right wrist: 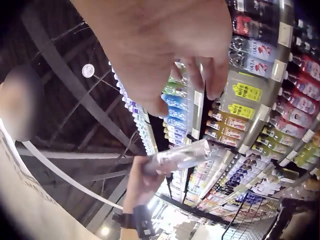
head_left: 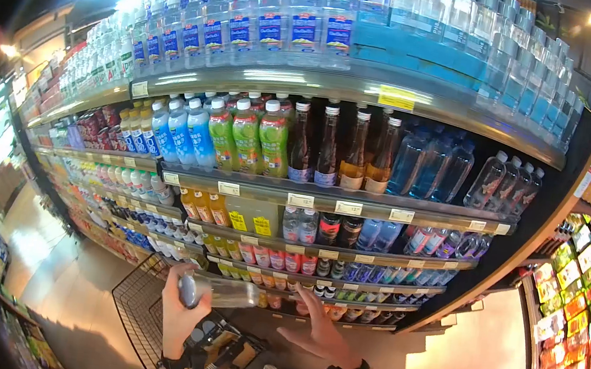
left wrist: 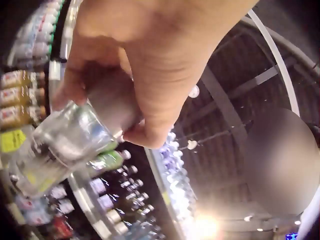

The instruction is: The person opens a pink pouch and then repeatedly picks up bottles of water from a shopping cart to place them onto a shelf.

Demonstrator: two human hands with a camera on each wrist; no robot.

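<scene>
A clear bottle [head_left: 228,293] with a wide grey cap [left wrist: 114,100] lies tilted sideways in front of the shelves. My left hand [head_left: 181,310] grips it by the cap end, thumb and fingers curled round the cap. The bottle's clear base points to the right, toward my right hand [head_left: 319,331]. That hand is held apart from the bottle with its fingers loosely extended, holding nothing. In the right wrist view the bottle [right wrist: 182,158] shows beyond the right hand's fingers [right wrist: 218,77].
Tall shelves of drinks stand ahead, with similar clear bottles [head_left: 510,59] on the top right. A wire shopping cart [head_left: 140,298] stands below my left hand. At the right is a rack of colourful packets [head_left: 572,318]. Price tags line the shelf edges [head_left: 301,200].
</scene>
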